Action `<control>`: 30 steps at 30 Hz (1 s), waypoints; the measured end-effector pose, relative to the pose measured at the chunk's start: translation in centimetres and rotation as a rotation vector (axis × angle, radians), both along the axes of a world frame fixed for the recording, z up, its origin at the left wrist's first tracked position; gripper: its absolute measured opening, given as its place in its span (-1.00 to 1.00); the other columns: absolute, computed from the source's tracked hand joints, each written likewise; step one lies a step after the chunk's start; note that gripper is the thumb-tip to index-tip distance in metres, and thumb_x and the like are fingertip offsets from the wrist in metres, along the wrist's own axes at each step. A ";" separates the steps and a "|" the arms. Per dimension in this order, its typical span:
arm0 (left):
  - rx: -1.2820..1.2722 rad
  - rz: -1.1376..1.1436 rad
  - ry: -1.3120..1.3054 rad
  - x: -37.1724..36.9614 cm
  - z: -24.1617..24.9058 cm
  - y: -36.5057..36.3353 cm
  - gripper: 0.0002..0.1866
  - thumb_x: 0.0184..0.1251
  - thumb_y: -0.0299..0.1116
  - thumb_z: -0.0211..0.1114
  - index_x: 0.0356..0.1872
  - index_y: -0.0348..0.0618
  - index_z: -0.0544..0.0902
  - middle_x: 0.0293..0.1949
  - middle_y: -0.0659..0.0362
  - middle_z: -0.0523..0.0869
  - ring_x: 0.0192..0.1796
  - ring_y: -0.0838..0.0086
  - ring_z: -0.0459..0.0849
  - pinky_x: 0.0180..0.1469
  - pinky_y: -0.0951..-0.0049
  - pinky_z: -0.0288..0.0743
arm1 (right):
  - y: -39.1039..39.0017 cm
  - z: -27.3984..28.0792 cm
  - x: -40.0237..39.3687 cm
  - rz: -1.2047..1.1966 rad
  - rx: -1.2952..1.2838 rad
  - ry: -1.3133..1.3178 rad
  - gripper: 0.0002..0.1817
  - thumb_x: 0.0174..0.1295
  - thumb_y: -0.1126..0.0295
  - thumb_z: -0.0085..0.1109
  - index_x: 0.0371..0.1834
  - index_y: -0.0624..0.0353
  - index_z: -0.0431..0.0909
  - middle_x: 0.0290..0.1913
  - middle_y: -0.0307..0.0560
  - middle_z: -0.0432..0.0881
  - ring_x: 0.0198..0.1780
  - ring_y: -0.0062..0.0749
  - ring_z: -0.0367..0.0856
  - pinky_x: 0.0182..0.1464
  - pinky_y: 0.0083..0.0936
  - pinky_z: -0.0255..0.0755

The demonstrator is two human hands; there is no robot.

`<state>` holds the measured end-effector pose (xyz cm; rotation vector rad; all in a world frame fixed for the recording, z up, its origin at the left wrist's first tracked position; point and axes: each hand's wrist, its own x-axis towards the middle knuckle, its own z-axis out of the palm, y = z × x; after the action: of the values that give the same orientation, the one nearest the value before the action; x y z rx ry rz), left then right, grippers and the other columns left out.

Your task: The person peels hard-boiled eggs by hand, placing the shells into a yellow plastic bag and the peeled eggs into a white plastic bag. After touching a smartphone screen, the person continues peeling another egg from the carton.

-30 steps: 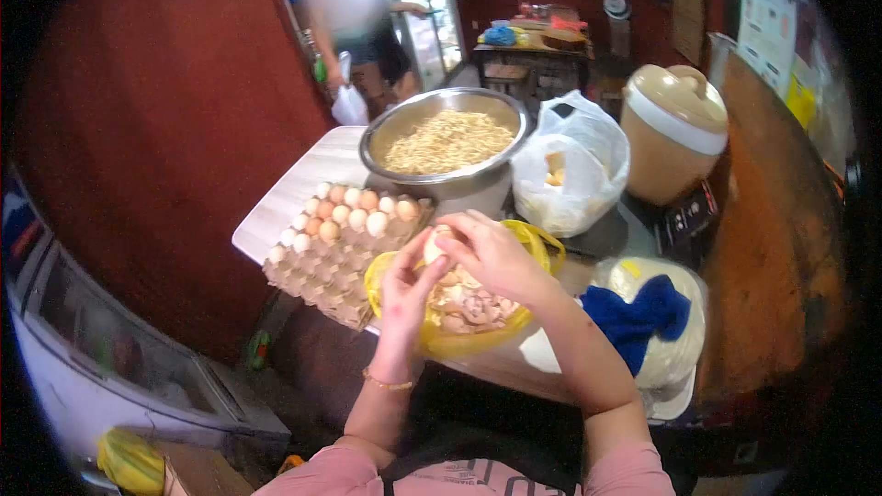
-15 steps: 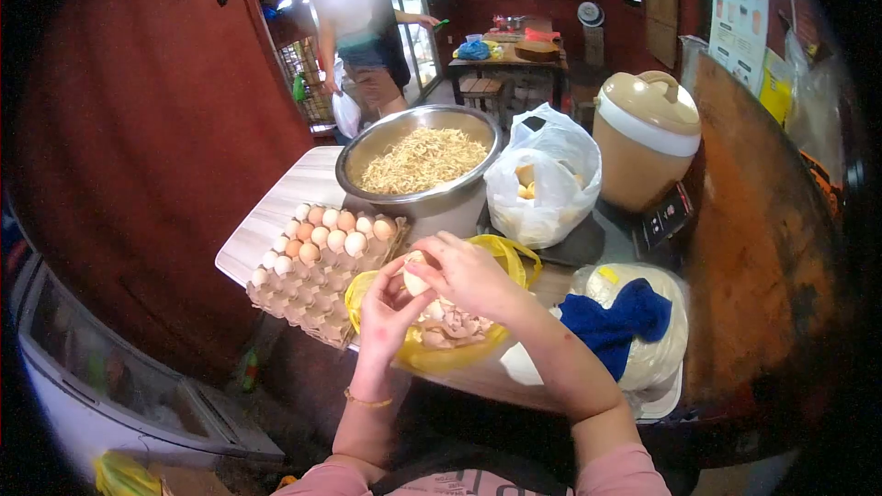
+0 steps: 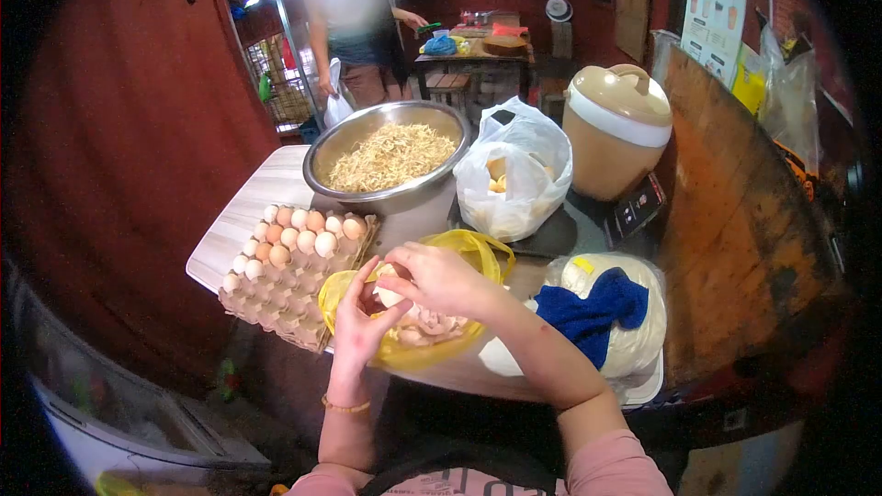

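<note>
A pale egg (image 3: 390,291) is held between both hands, above a yellow plastic bag (image 3: 414,355) that has broken eggshells (image 3: 428,323) in it. My left hand (image 3: 358,320) grips the egg from the left, thumb and fingers curved round it. From above and the right, my right hand (image 3: 435,279) has its fingers bent over the egg, partly hiding it. To the left lies a cardboard egg tray (image 3: 285,302), with brown and white eggs (image 3: 288,238) in its far rows and bare cups nearer me.
Behind the bag stand a steel bowl (image 3: 319,176) of thin beige strands, a white plastic bag (image 3: 519,197) with yellowish items, and a beige cooler (image 3: 611,161). A blue cloth (image 3: 588,317) lies on a clear bag at right. Another person (image 3: 354,37) stands beyond the table.
The view has shifted, so the table items appear further left. Both hands still hold the egg over the yellow bag, with the fingers slightly repositioned. The person beyond has lowered the green object slightly.
</note>
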<state>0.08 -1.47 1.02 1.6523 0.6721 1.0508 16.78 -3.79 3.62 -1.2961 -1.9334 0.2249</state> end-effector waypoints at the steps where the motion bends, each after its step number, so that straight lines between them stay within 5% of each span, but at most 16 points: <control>1: -0.002 0.020 -0.004 0.1 0.0 -0.1 -0.22 -0.01 -0.61 0.43 0.33 -0.30 0.31 -0.31 0.33 0.61 -0.41 0.79 0.41 -0.37 0.74 0.30 | 0.1 -0.1 -0.1 -0.003 -0.005 -0.003 -0.60 0.26 0.08 0.14 -0.14 0.25 0.53 -0.26 0.10 0.59 -0.22 0.00 0.60 -0.14 -0.21 0.48; 4: -0.004 -0.012 0.016 -0.2 -0.7 0.5 -0.22 0.05 -0.59 0.42 0.36 -0.31 0.28 -0.16 0.17 0.67 -0.25 0.69 0.58 -0.19 0.66 0.47 | 0.4 -0.3 -0.1 -0.001 -0.027 -0.034 -0.61 0.27 0.07 0.10 -0.21 0.25 0.50 -0.26 0.14 0.59 -0.18 0.10 0.59 -0.12 -0.12 0.47; 19: -0.033 -0.010 -0.004 -1.3 -1.0 0.1 -0.24 0.06 -0.60 0.40 0.34 -0.33 0.29 -0.20 0.19 0.67 -0.25 0.70 0.57 -0.20 0.67 0.46 | 0.0 -1.1 -1.4 -0.018 0.114 -0.175 -0.68 0.29 0.14 0.10 -0.13 0.19 0.50 -0.29 0.00 0.53 -0.27 -0.03 0.59 -0.27 -0.20 0.49; 21: -0.033 0.023 -0.036 -1.3 -0.4 -0.4 -0.26 0.03 -0.61 0.40 0.32 -0.29 0.33 -0.27 0.28 0.63 -0.37 0.76 0.49 -0.33 0.73 0.35 | -0.4 -0.4 -1.8 0.001 0.131 -0.180 -0.70 0.30 0.15 0.08 -0.15 0.19 0.49 -0.31 -0.01 0.52 -0.29 -0.04 0.59 -0.29 -0.21 0.49; 30: -0.036 0.011 -0.101 -1.5 -1.2 -0.2 -0.23 0.07 -0.62 0.37 0.37 -0.31 0.26 -0.20 0.20 0.65 -0.24 0.70 0.57 -0.19 0.66 0.46 | -1.0 -0.1 -2.5 -0.079 0.157 -0.228 -0.75 0.29 0.18 0.10 -0.25 0.16 0.46 -0.33 -0.03 0.50 -0.32 -0.05 0.60 -0.31 -0.20 0.49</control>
<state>-1.37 -1.69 -0.16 1.5549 0.6306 1.1160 14.27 -4.78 3.50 -1.3366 -2.0374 -0.1178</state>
